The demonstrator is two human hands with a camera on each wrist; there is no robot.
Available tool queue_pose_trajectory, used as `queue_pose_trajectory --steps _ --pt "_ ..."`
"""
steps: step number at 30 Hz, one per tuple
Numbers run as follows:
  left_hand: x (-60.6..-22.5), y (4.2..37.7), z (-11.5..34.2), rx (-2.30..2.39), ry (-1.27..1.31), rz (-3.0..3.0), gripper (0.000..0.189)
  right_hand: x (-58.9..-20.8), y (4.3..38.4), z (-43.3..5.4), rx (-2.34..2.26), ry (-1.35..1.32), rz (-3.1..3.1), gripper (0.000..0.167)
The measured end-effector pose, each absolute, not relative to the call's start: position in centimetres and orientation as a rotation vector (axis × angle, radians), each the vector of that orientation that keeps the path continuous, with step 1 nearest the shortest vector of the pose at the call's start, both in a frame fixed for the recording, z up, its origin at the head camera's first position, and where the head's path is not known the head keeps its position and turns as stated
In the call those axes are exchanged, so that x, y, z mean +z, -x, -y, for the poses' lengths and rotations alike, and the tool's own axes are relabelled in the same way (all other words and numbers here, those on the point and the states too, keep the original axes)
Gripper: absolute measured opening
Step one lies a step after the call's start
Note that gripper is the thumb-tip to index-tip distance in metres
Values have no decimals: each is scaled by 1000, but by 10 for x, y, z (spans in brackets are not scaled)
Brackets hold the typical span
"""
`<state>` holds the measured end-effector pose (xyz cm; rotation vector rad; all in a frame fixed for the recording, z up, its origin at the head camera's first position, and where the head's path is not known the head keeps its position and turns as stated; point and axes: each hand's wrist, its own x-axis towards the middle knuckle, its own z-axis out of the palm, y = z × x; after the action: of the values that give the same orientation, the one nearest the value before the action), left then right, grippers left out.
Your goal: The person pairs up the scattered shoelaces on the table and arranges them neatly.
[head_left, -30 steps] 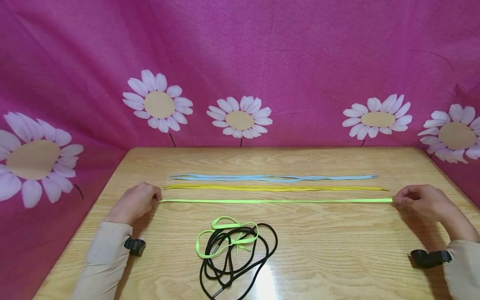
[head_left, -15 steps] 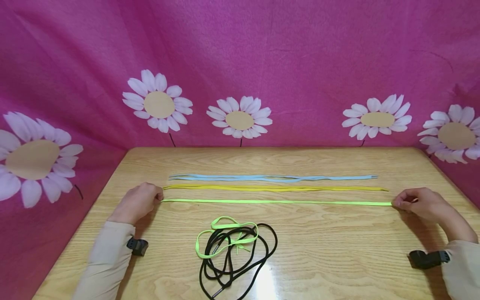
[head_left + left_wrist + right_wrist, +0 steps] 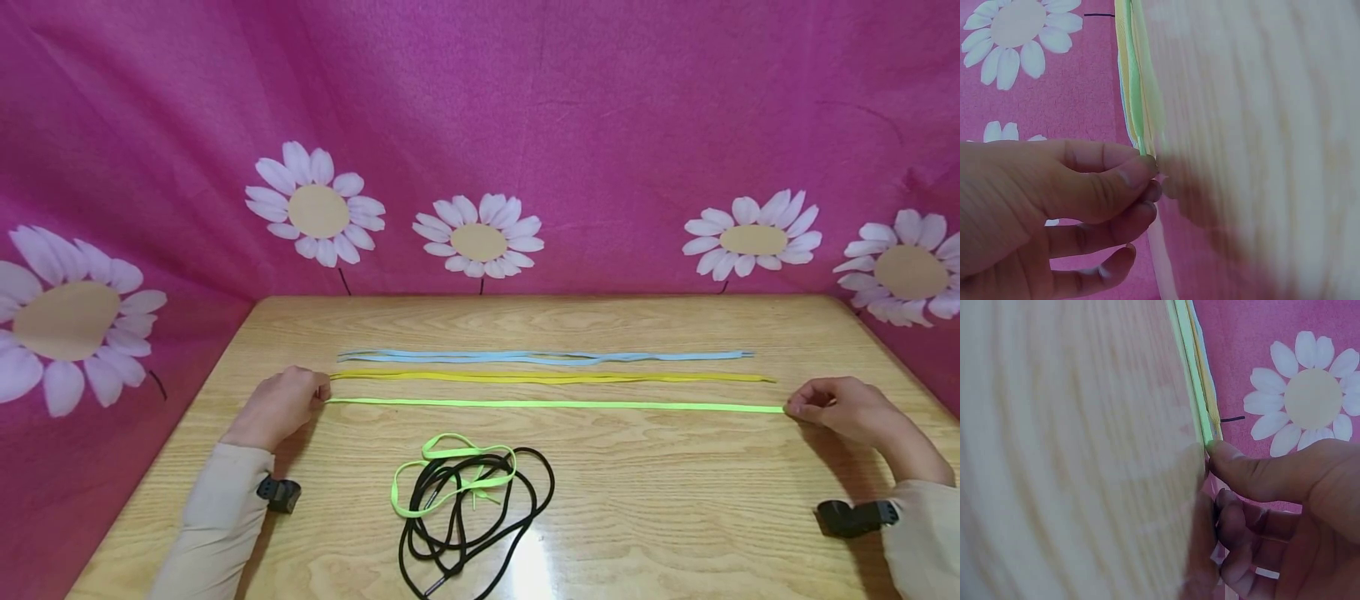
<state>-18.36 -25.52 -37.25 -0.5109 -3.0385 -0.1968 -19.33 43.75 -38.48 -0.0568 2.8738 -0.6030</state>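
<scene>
A neon green shoelace (image 3: 555,405) runs straight from side to side between my hands, nearest to me of the laces laid out in rows. My left hand (image 3: 279,406) pinches its left end between thumb and forefinger; the left wrist view shows the green tip (image 3: 1142,145) under the thumb. At the other end my right hand (image 3: 843,407) pinches the lace, the thumb pressing on it in the right wrist view (image 3: 1260,472). Just behind lie yellow shoelaces (image 3: 525,377), stretched parallel, and behind those light blue shoelaces (image 3: 480,357).
In front of the green lace lies a loose tangle of black round cord laces (image 3: 457,542), with another neon green shoelace (image 3: 397,492) looped over it. The wooden table (image 3: 675,517) ends at the back against a pink cloth (image 3: 600,125) printed with white daisies.
The green lace now lies straighter. Its right end has come slightly toward me with my right hand, and my left hand has shifted a little to the right.
</scene>
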Motion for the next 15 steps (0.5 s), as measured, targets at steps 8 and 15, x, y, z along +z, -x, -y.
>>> queue_pose_trajectory --steps 8,15 --pt "-372 183 255 -226 472 3068 17 -386 194 -439 -613 56 -2866 23" --pt "-371 181 255 -257 447 3091 18 -387 194 -439 -609 57 -2869 24"
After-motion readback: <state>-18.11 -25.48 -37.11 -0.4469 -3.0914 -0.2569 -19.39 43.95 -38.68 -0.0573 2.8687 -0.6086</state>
